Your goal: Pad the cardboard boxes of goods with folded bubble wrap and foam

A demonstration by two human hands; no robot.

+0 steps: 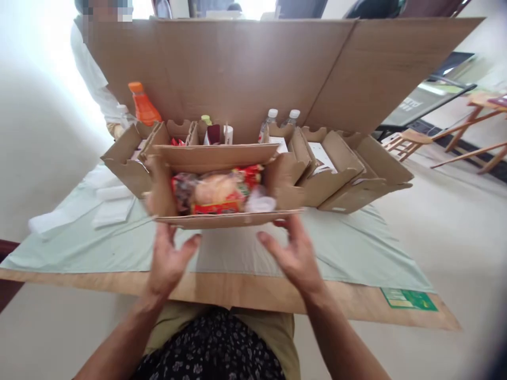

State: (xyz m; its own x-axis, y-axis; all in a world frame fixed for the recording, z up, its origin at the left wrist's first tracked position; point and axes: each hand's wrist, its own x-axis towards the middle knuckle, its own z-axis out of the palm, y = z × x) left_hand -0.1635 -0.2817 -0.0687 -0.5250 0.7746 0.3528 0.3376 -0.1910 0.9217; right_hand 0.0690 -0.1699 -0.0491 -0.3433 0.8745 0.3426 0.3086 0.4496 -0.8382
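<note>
An open-topped cardboard box (222,219) is held up before me, slightly smeared by motion. My left hand (170,258) grips its lower left end, with the thumb toward the front and the fingers mostly hidden by the box. At the lower right end my right hand (295,258) grips it the same way. Inside the box lie a red-and-clear food packet (217,192), a dark packet (184,190) at its left and a whitish translucent item (260,202) at the right.
Behind stand more cardboard boxes (330,184), an orange bottle (144,105) and clear bottles (269,124) before a tall cardboard panel (253,68). White folded sheets (114,208) lie left on the pale green cloth (348,248). A person (89,63) stands beyond, at far left.
</note>
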